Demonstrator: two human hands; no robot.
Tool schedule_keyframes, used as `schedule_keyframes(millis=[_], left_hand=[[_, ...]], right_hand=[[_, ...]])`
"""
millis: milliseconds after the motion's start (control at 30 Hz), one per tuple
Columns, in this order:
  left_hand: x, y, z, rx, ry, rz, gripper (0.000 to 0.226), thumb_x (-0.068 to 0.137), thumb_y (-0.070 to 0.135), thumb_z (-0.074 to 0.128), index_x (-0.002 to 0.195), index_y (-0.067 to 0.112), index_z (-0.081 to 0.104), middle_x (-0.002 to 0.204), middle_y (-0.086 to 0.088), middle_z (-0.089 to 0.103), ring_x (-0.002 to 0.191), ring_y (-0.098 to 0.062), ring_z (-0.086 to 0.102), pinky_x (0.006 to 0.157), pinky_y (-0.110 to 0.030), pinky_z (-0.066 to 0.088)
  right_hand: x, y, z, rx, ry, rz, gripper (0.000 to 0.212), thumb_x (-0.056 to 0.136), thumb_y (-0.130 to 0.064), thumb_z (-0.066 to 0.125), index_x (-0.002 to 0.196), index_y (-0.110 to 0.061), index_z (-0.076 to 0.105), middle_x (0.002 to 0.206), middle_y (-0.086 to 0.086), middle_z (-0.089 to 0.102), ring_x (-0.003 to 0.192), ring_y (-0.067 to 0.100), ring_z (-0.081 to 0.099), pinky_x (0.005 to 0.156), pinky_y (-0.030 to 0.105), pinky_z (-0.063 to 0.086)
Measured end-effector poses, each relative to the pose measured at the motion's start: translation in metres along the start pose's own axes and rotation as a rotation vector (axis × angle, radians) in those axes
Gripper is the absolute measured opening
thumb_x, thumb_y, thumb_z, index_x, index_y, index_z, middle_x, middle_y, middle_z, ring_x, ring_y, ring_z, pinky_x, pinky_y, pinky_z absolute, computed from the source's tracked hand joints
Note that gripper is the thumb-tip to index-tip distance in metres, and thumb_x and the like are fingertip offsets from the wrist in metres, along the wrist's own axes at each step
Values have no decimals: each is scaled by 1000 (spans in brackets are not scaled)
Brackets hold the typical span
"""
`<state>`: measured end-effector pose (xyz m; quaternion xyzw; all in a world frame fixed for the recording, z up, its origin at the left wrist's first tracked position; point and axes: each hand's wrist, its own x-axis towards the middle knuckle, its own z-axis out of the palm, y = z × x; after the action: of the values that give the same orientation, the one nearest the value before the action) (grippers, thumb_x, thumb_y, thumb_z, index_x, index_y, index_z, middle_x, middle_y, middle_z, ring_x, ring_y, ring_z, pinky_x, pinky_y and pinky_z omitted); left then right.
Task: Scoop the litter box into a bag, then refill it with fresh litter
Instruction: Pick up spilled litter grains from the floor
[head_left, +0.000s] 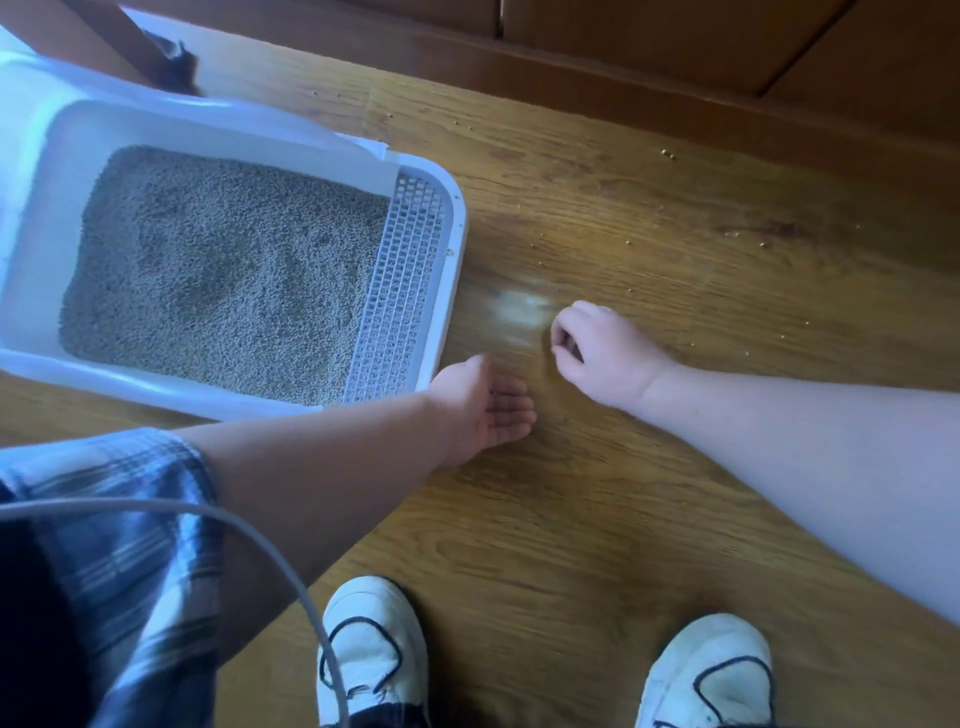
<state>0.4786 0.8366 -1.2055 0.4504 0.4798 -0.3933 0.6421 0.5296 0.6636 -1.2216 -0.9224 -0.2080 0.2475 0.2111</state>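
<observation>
The litter box (453, 244) sits on the wood floor, its litter (223, 270) level and probably already refilled. Stray pellets (667, 154) still need gathering. The left hand (488, 402) waits palm-up, cupped, apparently empty; the right hand (589, 348) curls at the floor, contents unclear

A home room, wood-look floor (597, 519), wooden baseboard (623, 67), cat litter box (31, 218), scattered litter pellets (667, 154)
</observation>
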Motion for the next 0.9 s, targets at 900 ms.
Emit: schedule_keyframes(millis=[900], left_hand=[[12,-14,6,-468,-59,92,51,104,34,22,99,1,60,99,-19,64,92,-30,64,93,-43,52]], right_hand=[[39,-23,11,48,18,-170,3,80,-18,59,83,-16,61,81,-2,55,82,26,58,74,36,49]])
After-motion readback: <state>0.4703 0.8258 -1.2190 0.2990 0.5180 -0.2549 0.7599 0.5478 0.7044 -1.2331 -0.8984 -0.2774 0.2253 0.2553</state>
